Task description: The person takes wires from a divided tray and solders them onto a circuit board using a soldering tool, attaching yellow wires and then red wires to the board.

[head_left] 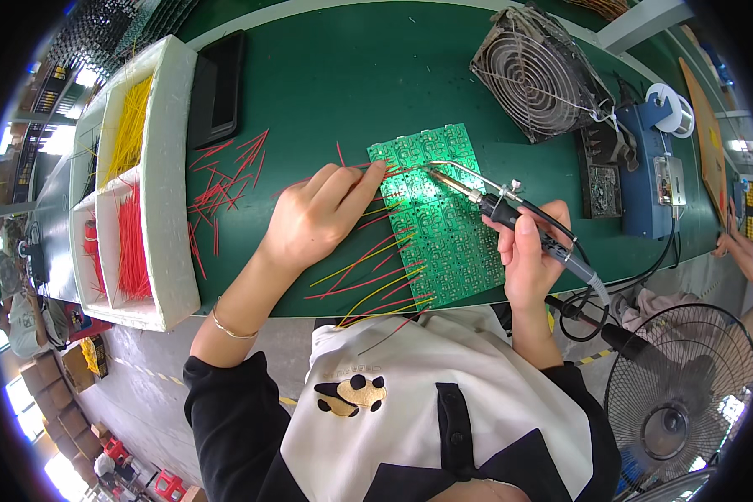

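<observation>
A green circuit board panel (443, 243) lies on the green table in front of me. Several red and yellow wires (382, 251) stick out from its left edge. At the upper left of the panel, my left hand (330, 201) pinches a red wire (400, 171) against the board, fingers closed. My right hand (534, 251) is wrapped round a soldering iron (504, 213) with a thin metal feed tube (468, 170) fixed alongside. The iron's tip is over the board's upper part, close to the red wire's end; whether they touch I cannot tell.
Loose red wires (226, 180) lie left of my hand. Beyond them stands a white foam box (171, 184) with red and yellow wires, beside a black tray-like object (217, 88). At the back right are a grilled fan (535, 79) and a blue solder feeder (644, 167). A floor fan (678, 402) stands lower right.
</observation>
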The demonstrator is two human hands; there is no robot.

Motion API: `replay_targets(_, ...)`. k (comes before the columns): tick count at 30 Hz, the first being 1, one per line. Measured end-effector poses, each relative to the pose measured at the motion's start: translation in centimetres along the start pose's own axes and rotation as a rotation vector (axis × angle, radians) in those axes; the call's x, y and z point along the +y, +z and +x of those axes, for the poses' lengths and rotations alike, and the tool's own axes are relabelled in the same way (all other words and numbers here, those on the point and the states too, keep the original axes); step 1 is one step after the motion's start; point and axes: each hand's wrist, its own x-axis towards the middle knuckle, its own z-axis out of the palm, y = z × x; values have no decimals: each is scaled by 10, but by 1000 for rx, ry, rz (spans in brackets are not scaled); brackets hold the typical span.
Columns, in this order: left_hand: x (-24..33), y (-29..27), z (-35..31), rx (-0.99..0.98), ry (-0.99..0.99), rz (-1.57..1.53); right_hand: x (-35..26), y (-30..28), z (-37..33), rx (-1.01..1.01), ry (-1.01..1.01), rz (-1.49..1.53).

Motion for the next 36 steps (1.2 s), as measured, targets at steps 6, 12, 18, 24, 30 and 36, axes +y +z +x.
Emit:
replay_targets(6, 0, -1, 0, -8, 2, -5, -2, 1, 1, 50, -77, -12)
replay_targets(12, -4, -9, -3, -4, 8, 78, -6, 5, 2, 97, -65, -67)
replay_targets(18, -27, -39, -25, -30, -122, 260, -6, 3, 2, 152, -97, -57)
replay_targets(24, -35, -71, -44, -3, -315, 333, -6, -1, 0, 132, -97, 13)
replay_targets(30, 23, -69, -10, 199, -395, 139, -4, -8, -12, 155, -129, 41)
replay_targets(36, 60, -9, -1, 214, -317, -141, -5, -5, -22, 113, -63, 48)
